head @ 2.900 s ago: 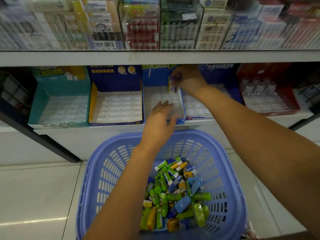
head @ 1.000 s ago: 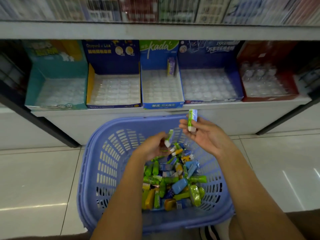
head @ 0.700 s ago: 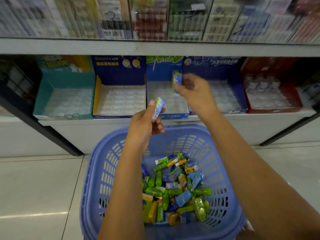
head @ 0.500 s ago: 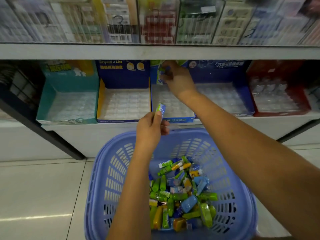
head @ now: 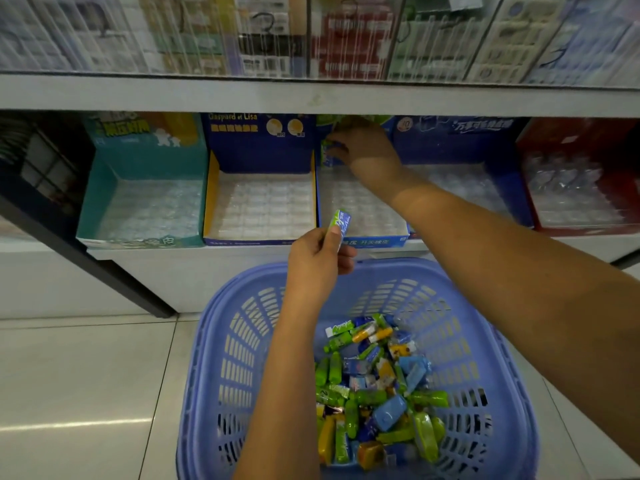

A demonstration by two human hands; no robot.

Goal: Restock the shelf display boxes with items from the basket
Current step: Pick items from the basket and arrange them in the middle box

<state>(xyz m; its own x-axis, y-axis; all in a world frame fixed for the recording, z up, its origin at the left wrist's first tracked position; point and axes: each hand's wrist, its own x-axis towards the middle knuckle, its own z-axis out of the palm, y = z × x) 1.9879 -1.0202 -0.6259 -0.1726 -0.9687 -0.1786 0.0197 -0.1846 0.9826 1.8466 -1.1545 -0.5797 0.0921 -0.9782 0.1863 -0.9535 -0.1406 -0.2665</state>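
R grip [head: 367, 150] up, L grip [head: 317, 258] pinches pack [head: 342, 220]

"Gaspard et Lisa" stands on the back panel of the dark blue, yellow-sided cardboard display box [head: 258, 147]; Chinese print on the neighbouring teal cardboard box [head: 145, 161] is blurred.

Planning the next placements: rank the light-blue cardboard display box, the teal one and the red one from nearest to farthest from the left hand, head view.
1. Light-blue cardboard display box, just ahead of the left hand.
2. Teal cardboard display box, off to its left.
3. Red cardboard display box, far right.
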